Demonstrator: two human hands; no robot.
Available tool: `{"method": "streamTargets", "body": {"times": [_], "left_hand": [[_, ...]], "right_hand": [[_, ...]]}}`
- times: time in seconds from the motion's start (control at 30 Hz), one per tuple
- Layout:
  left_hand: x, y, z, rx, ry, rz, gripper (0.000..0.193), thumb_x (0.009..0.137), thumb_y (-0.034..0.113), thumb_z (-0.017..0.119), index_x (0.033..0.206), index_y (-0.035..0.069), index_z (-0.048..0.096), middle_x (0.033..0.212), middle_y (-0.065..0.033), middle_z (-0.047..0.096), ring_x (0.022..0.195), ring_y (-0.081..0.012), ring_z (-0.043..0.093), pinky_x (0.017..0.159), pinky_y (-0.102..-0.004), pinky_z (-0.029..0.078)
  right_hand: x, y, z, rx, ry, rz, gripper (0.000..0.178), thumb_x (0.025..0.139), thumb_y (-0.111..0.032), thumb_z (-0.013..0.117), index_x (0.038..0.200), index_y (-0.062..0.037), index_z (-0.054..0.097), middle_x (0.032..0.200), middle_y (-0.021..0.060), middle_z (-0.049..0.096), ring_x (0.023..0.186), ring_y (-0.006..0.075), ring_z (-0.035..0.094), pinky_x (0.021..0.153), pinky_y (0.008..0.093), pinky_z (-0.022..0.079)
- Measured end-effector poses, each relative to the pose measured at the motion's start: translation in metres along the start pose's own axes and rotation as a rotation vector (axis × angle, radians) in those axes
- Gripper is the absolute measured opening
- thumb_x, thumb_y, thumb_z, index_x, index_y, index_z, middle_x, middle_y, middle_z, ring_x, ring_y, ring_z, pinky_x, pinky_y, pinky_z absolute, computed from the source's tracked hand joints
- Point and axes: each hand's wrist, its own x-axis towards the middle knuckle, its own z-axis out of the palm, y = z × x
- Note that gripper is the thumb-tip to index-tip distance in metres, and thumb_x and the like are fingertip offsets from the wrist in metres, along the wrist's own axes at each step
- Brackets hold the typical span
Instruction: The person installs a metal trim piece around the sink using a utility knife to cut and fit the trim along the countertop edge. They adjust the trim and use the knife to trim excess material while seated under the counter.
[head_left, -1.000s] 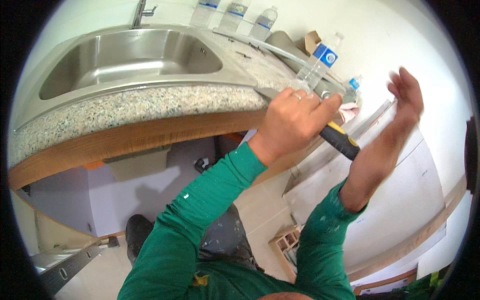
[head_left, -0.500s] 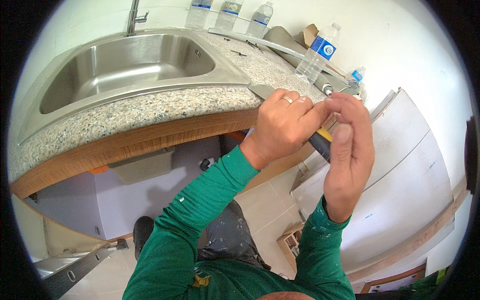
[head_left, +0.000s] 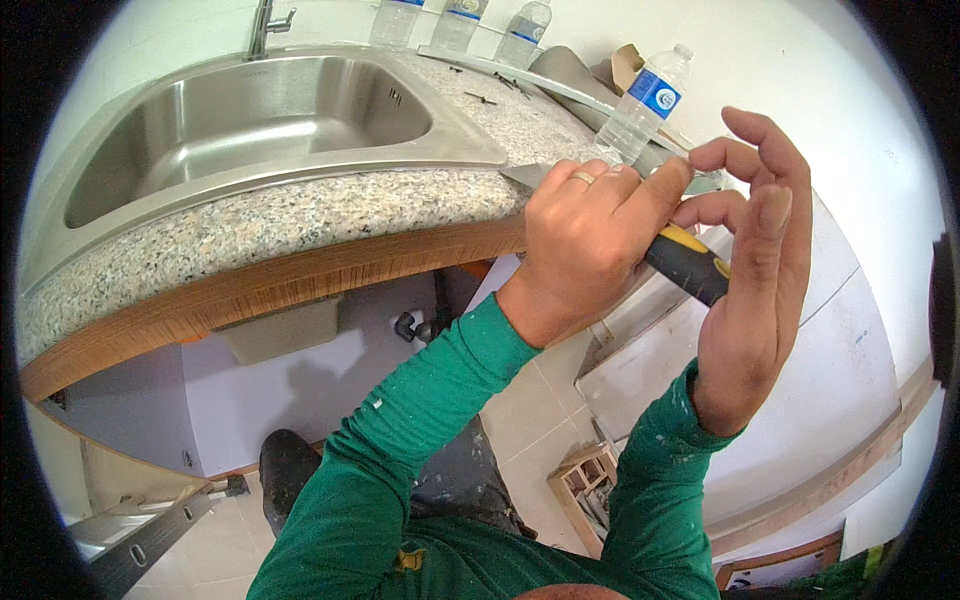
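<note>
My left hand (head_left: 595, 235), with a ring on one finger, is wrapped around a flat-bladed tool with a black and yellow handle (head_left: 690, 268). A flat grey metal blade (head_left: 524, 175) shows past that hand, at the front edge of the speckled stone countertop (head_left: 400, 205) near the sink's corner. My right hand (head_left: 755, 240) is raised with its fingers apart and slightly curled, beside the handle's end. Whether its palm touches the handle cannot be made out. The middle of the tool is hidden in my left fist.
A steel sink (head_left: 455, 150) is set into the countertop. Several dark screws (head_left: 480, 98) lie behind it, near a clear water bottle (head_left: 640, 110). White panels (head_left: 800, 400) lean at the right. On the floor are a wooden compartment box (head_left: 575, 485) and a ladder (head_left: 160, 545).
My right hand has moved right and its fingers have opened away from my left hand, uncovering more of the handle. My left hand has shifted slightly right with the tool.
</note>
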Motion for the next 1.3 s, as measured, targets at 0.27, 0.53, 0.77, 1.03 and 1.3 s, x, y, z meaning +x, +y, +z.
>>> {"method": "streamTargets", "body": {"times": [0.27,0.53,0.77,1.03,1.3], "left_hand": [[-0.001,0.003,-0.010,0.119,-0.284,-0.024,0.039,0.085,0.014,0.072,0.123,0.007,0.067,0.087,-0.0066,0.064,0.084,-0.0275,0.067,0.075,-0.0403,0.049],[0.066,-0.012,-0.156,0.996,-0.728,-0.046,0.040,0.101,0.034,0.070,0.129,0.005,0.073,0.132,-0.0218,0.072,0.126,-0.0406,0.066,0.110,-0.0488,0.049],[0.103,0.004,-0.182,1.141,-0.901,-0.261,0.030,0.104,0.023,0.057,0.104,-0.002,0.074,0.096,-0.0242,0.072,0.095,-0.0451,0.068,0.088,-0.0512,0.052],[0.114,-0.004,-0.165,1.167,-0.901,-0.495,0.028,0.102,0.012,0.055,0.116,-0.002,0.073,0.117,-0.0231,0.074,0.114,-0.0431,0.068,0.106,-0.0504,0.049],[0.123,0.008,-0.154,1.211,-0.786,-0.693,0.023,0.098,0.011,0.061,0.116,0.002,0.072,0.118,-0.0176,0.074,0.119,-0.0376,0.067,0.113,-0.0517,0.046]], "right_hand": [[-0.015,0.019,-0.012,-0.021,-0.131,0.127,0.049,0.107,-0.037,0.064,0.141,-0.0009,0.060,0.107,0.0126,0.069,0.087,0.0178,0.068,0.082,0.0308,0.055],[-0.022,0.117,-0.011,0.078,-0.302,0.174,0.040,0.097,-0.029,0.078,0.121,0.0029,0.071,0.097,0.0133,0.076,0.090,0.0185,0.070,0.085,0.0345,0.055],[0.032,0.148,0.083,0.166,-0.385,-0.062,0.042,0.101,-0.029,0.072,0.127,0.0038,0.070,0.105,0.0171,0.078,0.095,0.0219,0.070,0.091,0.0362,0.053],[0.063,0.189,0.068,0.593,-0.720,0.499,0.042,0.103,-0.025,0.071,0.130,0.0069,0.070,0.117,0.0122,0.075,0.107,0.0175,0.066,0.099,0.0326,0.051],[0.065,0.204,0.067,0.691,-0.891,0.773,0.049,0.104,-0.026,0.073,0.143,0.0027,0.063,0.103,0.0031,0.068,0.080,0.0081,0.054,0.072,0.0238,0.045]]}}
